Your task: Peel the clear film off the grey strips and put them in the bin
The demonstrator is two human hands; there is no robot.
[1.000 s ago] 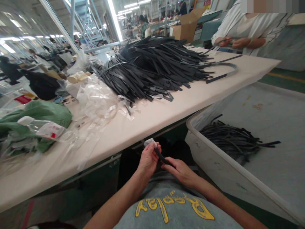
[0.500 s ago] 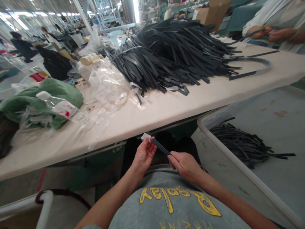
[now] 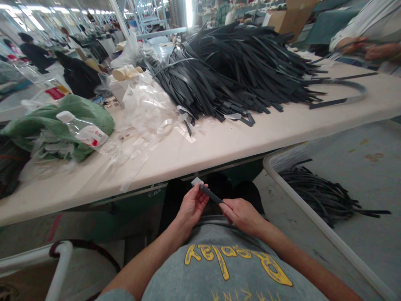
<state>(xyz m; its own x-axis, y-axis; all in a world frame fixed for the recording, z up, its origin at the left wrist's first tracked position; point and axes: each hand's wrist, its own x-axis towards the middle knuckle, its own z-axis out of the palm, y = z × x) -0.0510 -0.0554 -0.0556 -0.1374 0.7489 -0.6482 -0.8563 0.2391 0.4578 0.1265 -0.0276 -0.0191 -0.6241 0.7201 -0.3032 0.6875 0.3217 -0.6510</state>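
Observation:
A dark grey strap [image 3: 212, 195] runs slantwise between my two hands, just below the table's front edge. My left hand [image 3: 191, 205] pinches a small whitish translucent piece [image 3: 197, 182] at the strap's far end, thumb on top and the other fingers curled beneath. My right hand [image 3: 239, 213] is closed round the strap's nearer part, and the rest of the strap is hidden by that hand. Whether the whitish piece is wrapped round the strap or only laid against it, I cannot tell.
On the white table [image 3: 219, 144] lies a big heap of dark straps [image 3: 238, 71]. Crumpled clear plastic [image 3: 147, 102], a bottle [image 3: 84, 131] and green cloth [image 3: 40, 119] are to the left. A bin [image 3: 332, 246] at right holds more straps [image 3: 319, 194]. Another person's hands [image 3: 369, 48] work at far right.
The whitish piece has turned slightly in my left hand and shifted a little to the right. My right hand stays on the strap. The whole view has moved slightly.

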